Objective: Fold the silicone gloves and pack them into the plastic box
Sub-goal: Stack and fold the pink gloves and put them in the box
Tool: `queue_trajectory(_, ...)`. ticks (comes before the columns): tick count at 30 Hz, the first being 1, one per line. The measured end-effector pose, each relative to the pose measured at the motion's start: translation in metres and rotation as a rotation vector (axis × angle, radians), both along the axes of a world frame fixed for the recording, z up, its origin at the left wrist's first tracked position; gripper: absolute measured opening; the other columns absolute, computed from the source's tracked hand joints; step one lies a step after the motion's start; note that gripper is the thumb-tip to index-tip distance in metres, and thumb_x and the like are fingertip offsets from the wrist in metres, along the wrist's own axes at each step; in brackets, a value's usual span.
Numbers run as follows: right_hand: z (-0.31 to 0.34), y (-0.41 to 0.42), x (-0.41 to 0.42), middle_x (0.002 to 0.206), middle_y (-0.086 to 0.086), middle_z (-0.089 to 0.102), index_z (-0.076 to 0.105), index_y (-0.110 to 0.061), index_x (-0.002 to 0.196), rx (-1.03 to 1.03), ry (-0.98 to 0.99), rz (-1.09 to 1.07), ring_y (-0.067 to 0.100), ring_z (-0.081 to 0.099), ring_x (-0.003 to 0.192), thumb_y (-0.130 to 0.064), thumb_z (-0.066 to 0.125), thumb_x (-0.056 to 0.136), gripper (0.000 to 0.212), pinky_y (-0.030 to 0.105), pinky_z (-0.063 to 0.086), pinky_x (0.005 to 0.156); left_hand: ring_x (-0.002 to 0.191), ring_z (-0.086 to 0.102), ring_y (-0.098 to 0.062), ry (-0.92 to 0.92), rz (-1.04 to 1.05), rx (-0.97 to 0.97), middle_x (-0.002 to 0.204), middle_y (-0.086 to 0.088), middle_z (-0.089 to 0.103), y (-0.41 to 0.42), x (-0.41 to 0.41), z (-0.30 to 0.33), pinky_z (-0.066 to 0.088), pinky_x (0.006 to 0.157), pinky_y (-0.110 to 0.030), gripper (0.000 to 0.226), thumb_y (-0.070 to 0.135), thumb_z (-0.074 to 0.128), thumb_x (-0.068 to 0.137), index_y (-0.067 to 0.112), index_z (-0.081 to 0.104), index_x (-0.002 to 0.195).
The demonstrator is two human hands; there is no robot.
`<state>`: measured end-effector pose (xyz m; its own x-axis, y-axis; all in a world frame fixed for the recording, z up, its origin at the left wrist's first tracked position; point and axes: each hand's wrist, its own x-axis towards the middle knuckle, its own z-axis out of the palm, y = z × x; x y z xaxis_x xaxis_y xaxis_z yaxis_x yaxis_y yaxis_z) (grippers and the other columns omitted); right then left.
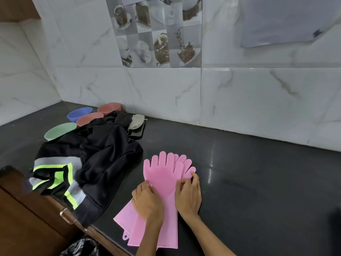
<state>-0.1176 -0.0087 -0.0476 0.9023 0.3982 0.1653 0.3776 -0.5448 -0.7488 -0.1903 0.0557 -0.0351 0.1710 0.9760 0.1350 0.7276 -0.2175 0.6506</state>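
step: align stacked gloves [162, 174] | left hand [147, 202] fingers pressing flat at 7 o'clock | right hand [188, 196] fingers pinching thumb edge at 4 o'clock | advice: match edges before folding

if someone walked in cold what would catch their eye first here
Most likely the bright pink silicone gloves, stacked flat on the dark counter near its front edge, with both hands on them: left hand on the wrist part, right hand at the thumb side. Next, the black jacket with neon stripes heaped to their left.
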Motion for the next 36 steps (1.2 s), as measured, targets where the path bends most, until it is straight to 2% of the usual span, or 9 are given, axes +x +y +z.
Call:
queue_trajectory(3, 0.002, -0.016, 0.014, 0.143, -0.002, 0.039, 0.061, -0.012, 0.084, -0.014, -0.012, -0.02, 0.016, 0.056, 0.111, -0.028, 0.046, 0.095, 0.025, 0.032, 0.05, 0.084, 0.115, 0.054, -0.023, -0.114, -0.042, -0.008, 0.126, -0.004, 0.061, -0.013, 0.011, 0.001, 0.044, 0.095, -0.037, 0.032, 0.008, 0.043, 0.096, 0.011, 0.06, 0.123)
queue_trajectory(7, 0.001, -0.045, 0.036, 0.146, -0.001, 0.037, 0.062, -0.016, 0.085, -0.041, 0.003, -0.091, 0.017, 0.052, 0.12, -0.027, 0.045, 0.095, 0.023, 0.035, 0.05, 0.088, 0.118, 0.054, -0.022, -0.141, -0.135, -0.051, 0.13, -0.002, 0.058, -0.035, 0.028, 0.002, 0.046, 0.093, -0.037, 0.034, 0.008, 0.04, 0.097, 0.015, 0.057, 0.126)
queue_trajectory(18, 0.002, -0.138, 0.079, 0.135, 0.002, 0.049, 0.055, -0.015, 0.072, -0.058, -0.014, -0.4, 0.017, 0.06, 0.105, -0.02, 0.047, 0.094, 0.024, 0.037, 0.053, 0.083, 0.1, 0.062, -0.017, -0.085, -0.488, 0.075, 0.119, 0.001, 0.066, -0.111, 0.088, 0.001, 0.05, 0.088, -0.03, 0.029, 0.01, 0.047, 0.096, 0.014, 0.064, 0.12)
queue_trajectory(24, -0.001, -0.176, 0.091, 0.115, 0.004, 0.055, 0.056, -0.004, 0.095, -0.069, -0.003, -0.555, 0.02, 0.057, 0.09, -0.015, 0.045, 0.091, 0.016, 0.034, 0.051, 0.074, 0.096, 0.06, -0.015, -0.064, -0.595, 0.089, 0.109, 0.005, 0.067, -0.129, 0.107, -0.004, 0.038, 0.093, -0.029, 0.029, 0.016, 0.043, 0.097, 0.019, 0.06, 0.121)
queue_trajectory(26, -0.004, -0.18, 0.093, 0.112, 0.006, 0.057, 0.054, -0.005, 0.095, -0.107, -0.03, -0.551, 0.02, 0.054, 0.091, -0.015, 0.045, 0.091, 0.014, 0.036, 0.05, 0.083, 0.097, 0.061, -0.016, -0.104, -0.574, 0.072, 0.109, 0.003, 0.068, -0.122, 0.109, -0.004, 0.037, 0.096, -0.033, 0.028, 0.014, 0.046, 0.096, 0.017, 0.061, 0.119)
queue_trajectory(28, -0.008, -0.18, 0.095, 0.127, 0.007, 0.056, 0.056, -0.005, 0.105, -0.223, -0.053, -0.498, 0.023, 0.05, 0.119, -0.019, 0.041, 0.094, 0.023, 0.036, 0.036, 0.108, 0.11, 0.056, -0.018, -0.024, -0.57, 0.097, 0.123, 0.002, 0.062, -0.11, 0.108, -0.004, 0.034, 0.101, -0.037, 0.031, 0.019, 0.048, 0.095, 0.019, 0.057, 0.125)
queue_trajectory(29, -0.01, -0.179, 0.096, 0.137, 0.005, 0.05, 0.055, -0.006, 0.115, -0.289, -0.054, -0.462, 0.022, 0.039, 0.134, -0.023, 0.038, 0.097, 0.03, 0.035, 0.023, 0.116, 0.121, 0.048, -0.019, 0.079, -0.573, 0.108, 0.135, 0.002, 0.053, -0.103, 0.107, -0.006, 0.032, 0.104, -0.039, 0.037, 0.027, 0.047, 0.096, 0.021, 0.05, 0.131)
queue_trajectory(32, -0.013, -0.175, 0.101, 0.152, 0.002, 0.034, 0.04, -0.008, 0.137, -0.399, -0.069, -0.358, 0.019, 0.019, 0.145, -0.033, 0.027, 0.1, 0.046, 0.034, 0.01, 0.12, 0.145, 0.016, -0.021, 0.347, -0.579, 0.067, 0.158, 0.0, 0.019, -0.084, 0.103, -0.01, 0.018, 0.116, -0.044, 0.056, 0.048, 0.031, 0.098, 0.023, 0.023, 0.148)
queue_trajectory(36, -0.013, -0.163, 0.104, 0.152, 0.005, 0.034, 0.035, -0.007, 0.14, -0.428, -0.083, -0.277, 0.02, 0.022, 0.145, -0.033, 0.023, 0.101, 0.048, 0.035, 0.01, 0.119, 0.148, 0.001, -0.025, 0.43, -0.557, -0.014, 0.161, -0.002, 0.003, -0.077, 0.104, -0.012, 0.008, 0.118, -0.048, 0.061, 0.05, 0.017, 0.1, 0.021, 0.005, 0.152)
